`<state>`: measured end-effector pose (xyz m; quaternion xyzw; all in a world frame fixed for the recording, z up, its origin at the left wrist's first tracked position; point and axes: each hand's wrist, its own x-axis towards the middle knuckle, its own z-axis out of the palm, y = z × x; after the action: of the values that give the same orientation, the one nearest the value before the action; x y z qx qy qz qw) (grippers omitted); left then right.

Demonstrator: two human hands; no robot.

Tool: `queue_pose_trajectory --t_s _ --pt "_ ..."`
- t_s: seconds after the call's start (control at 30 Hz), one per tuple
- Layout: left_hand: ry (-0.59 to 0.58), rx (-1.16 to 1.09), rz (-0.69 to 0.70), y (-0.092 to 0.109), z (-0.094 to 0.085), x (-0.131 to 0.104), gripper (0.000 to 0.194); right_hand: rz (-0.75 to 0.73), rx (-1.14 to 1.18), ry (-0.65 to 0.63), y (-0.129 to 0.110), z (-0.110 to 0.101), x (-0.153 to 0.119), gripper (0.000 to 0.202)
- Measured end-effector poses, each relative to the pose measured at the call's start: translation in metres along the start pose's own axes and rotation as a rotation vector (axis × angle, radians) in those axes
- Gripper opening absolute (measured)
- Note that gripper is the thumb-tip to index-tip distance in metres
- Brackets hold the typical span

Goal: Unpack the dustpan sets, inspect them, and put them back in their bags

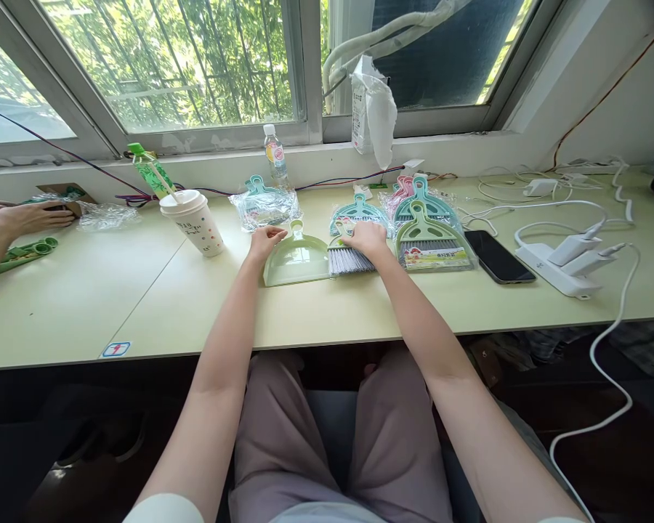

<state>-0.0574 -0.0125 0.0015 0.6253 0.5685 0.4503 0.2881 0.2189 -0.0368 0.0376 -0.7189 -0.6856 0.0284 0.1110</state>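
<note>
A pale green dustpan [297, 260] lies on the table in front of me, its handle pointing towards the window. My left hand [266, 241] is closed at the dustpan's upper left edge, fingertips pinched together there. To the right, my right hand [367, 238] grips the handle of a small brush [349, 262] with grey bristles. The brush sits beside the dustpan's right side, bristles towards me. Just past my right hand lies a wrapped green dustpan-and-brush set [434, 243] with a yellow label. My right fingers are partly hidden behind the hand.
More wrapped sets, blue [360, 208] and pink [403, 187], lie behind. Left stand a paper cup [196, 224] with a straw and a green-capped bottle [151, 171]. A phone [498, 256] and power strip [559, 269] with cables are right. Another person's hands [30, 218] work far left.
</note>
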Motion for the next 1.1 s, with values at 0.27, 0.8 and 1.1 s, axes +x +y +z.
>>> queue_pose_trajectory --t_s 0.27,0.8,1.1 --pt "-0.149 0.13 -0.02 0.009 0.007 -0.005 0.026 -0.094 0.075 0.101 -0.013 -0.006 -0.008 0.035" --pt "-0.399 -0.354 -0.004 0.044 0.036 -0.024 0.052 -0.328 0.203 0.15 -0.048 0.003 -0.033 0.042" --pt "-0.366 -0.364 -0.035 0.048 0.036 -0.025 0.046 -0.302 0.49 0.204 -0.026 0.003 -0.014 0.036"
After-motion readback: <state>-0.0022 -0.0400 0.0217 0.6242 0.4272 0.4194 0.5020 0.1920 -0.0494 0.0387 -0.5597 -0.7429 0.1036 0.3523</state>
